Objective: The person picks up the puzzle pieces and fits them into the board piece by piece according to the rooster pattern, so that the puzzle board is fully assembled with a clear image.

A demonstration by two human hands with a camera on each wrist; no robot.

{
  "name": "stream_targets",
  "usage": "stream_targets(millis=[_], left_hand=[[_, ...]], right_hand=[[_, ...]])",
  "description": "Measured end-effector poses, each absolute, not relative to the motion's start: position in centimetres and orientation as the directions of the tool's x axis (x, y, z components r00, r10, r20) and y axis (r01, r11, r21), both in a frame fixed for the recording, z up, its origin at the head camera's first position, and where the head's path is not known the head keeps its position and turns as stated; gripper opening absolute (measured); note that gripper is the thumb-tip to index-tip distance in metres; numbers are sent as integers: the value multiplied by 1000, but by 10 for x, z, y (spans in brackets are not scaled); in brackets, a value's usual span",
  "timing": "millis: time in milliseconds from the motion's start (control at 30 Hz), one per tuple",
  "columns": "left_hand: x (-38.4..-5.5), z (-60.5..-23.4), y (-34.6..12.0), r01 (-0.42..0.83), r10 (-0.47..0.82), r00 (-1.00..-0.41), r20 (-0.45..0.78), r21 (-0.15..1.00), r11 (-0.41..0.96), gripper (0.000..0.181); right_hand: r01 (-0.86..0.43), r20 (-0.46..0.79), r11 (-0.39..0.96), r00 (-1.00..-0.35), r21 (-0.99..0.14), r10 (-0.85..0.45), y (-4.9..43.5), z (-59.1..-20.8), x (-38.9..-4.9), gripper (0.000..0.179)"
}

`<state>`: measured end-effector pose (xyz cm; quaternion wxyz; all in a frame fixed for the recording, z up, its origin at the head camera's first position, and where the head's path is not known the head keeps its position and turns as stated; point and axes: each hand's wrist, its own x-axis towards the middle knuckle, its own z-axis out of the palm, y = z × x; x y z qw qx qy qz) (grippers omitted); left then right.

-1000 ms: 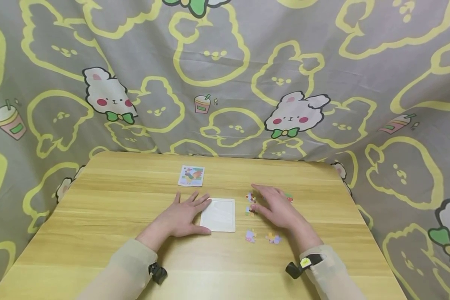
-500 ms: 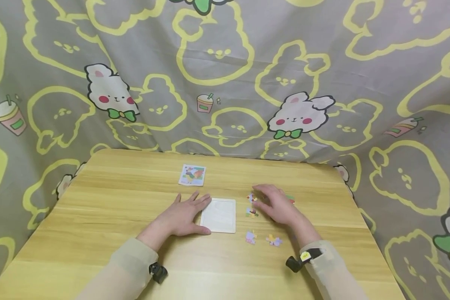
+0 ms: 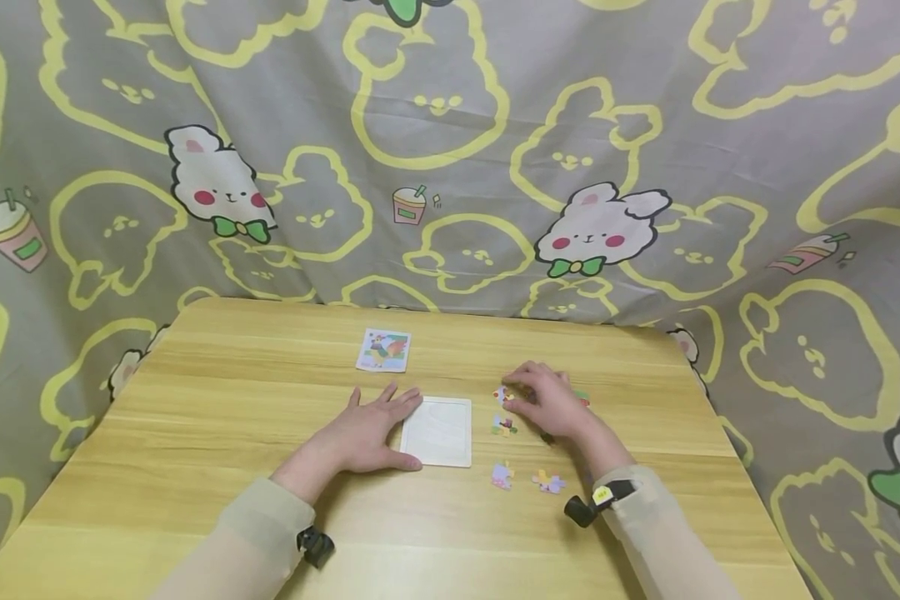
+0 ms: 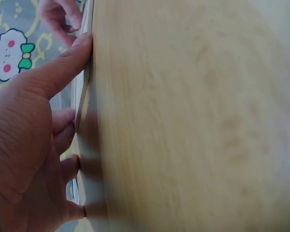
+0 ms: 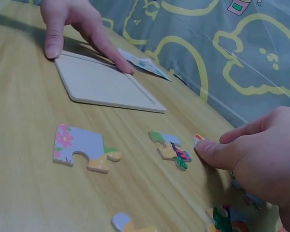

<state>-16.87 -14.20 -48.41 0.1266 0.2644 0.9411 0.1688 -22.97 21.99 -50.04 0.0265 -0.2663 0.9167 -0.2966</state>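
Note:
My left hand (image 3: 363,429) lies with spread fingers at the left side of a square white puzzle board (image 3: 437,432). Its thumb and a finger rest on the board's edge in the right wrist view. To the right of the board, my right hand (image 3: 551,400) holds a small puzzle piece (image 3: 501,394) at the table between thumb and index finger. Thumb (image 5: 217,151) partly covers this piece, leaving a red and white corner. Beside it lies another colourful piece (image 5: 171,151). A lilac piece with pink flowers (image 5: 77,142) lies nearer the board.
A square picture card of a rooster (image 3: 383,350) lies beyond the board. An orange and lilac puzzle piece (image 3: 549,481) is near the right wrist, and more pieces (image 5: 227,220) lie under the right hand. A patterned curtain (image 3: 450,150) rises behind the wooden table (image 3: 270,350).
My right thumb and index finger have drawn closer around the small puzzle piece, and the hand has arched a little. The left hand and the board have stayed in place.

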Motion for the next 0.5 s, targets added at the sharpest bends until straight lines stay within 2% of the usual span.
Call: stream_targets(millis=[267, 500], left_hand=[[-165, -484, -142, 428, 527, -833, -168, 408, 807, 109], [-166, -483, -141, 438, 537, -828, -161, 413, 799, 108]], right_hand=[[-424, 59, 692, -872, -585, -486, 216, -496, -232, 34], [-345, 55, 641, -903, -686, -427, 215, -499, -236, 28]])
